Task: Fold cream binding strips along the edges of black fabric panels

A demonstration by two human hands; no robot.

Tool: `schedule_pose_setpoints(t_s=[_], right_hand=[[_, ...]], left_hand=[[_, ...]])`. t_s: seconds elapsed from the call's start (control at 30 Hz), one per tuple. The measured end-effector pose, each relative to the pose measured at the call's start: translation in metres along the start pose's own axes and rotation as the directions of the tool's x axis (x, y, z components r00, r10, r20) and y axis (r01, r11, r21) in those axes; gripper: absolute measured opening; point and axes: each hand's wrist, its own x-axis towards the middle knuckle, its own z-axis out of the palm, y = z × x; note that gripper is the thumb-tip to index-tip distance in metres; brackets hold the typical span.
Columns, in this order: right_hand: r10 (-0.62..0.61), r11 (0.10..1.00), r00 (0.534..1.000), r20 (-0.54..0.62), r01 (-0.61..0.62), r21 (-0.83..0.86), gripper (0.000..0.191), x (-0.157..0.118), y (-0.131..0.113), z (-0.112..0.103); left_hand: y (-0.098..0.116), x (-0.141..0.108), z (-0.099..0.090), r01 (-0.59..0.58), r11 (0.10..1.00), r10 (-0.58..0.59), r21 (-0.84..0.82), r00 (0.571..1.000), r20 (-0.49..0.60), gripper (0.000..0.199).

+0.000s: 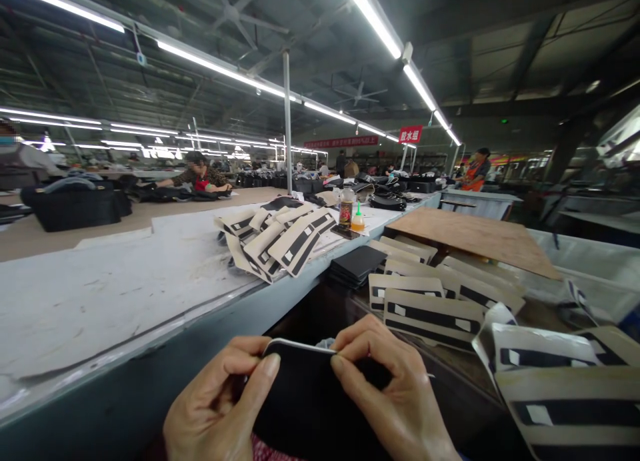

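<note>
A black flat panel with a pale upper edge (pixel 305 401) is held upright in front of me, low in the view. My left hand (pixel 220 398) pinches its upper left corner between thumb and fingers. Farther along the same edge, my right hand (pixel 387 381) grips it with thumb and fingertips. The panel's lower part runs out of the frame. Beyond my hands, a heap of beige panels with black strips (pixel 280 238) lies on the white worktable (pixel 125 294).
More beige panels (pixel 435 314) are stacked at the right, beside black sheets (pixel 357 264). A yellow glue bottle (pixel 357 220) and a dark-labelled jar (pixel 345 211) stand at the table's edge. A brown board (pixel 475 238) lies behind. A co-worker (pixel 200 174) leans over the far table.
</note>
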Motion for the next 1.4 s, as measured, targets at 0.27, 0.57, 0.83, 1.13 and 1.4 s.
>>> schedule_pose_setpoints(t_s=[0.27, 0.57, 0.83, 1.13, 1.4], right_hand=[[-0.052, 0.999, 0.997, 0.058, 0.053, -0.008, 0.024, 0.002, 0.009, -0.002], [-0.007, 0.999, 0.974, 0.228, 0.016, -0.035, 0.024, 0.011, 0.009, -0.017], [-0.133, 0.989, 0.957, 0.257, 0.144, -0.024, 0.025, 0.021, 0.002, -0.014], [-0.066, 0.998, 0.916, 0.395, 0.064, 0.019, 0.025, 0.033, -0.003, -0.021], [-0.082, 0.995, 0.874, 0.479, 0.046, 0.086, 0.026, 0.041, 0.020, -0.018]], left_hand=[[0.000, 0.005, 0.001, 0.079, 0.991, -0.078, -0.104, 0.997, 0.014, 0.022], [0.026, 0.011, 0.002, 0.131, 0.986, -0.144, 0.099, 0.980, 0.139, 0.015], [0.023, 0.017, -0.004, 0.176, 0.964, -0.221, 0.200, 0.949, 0.226, 0.015], [0.021, 0.038, -0.009, -0.281, 0.851, -0.128, 0.445, 0.710, 0.693, 0.026], [0.009, 0.026, -0.007, -0.458, 0.755, 0.102, 0.469, 0.789, 0.606, 0.020]])
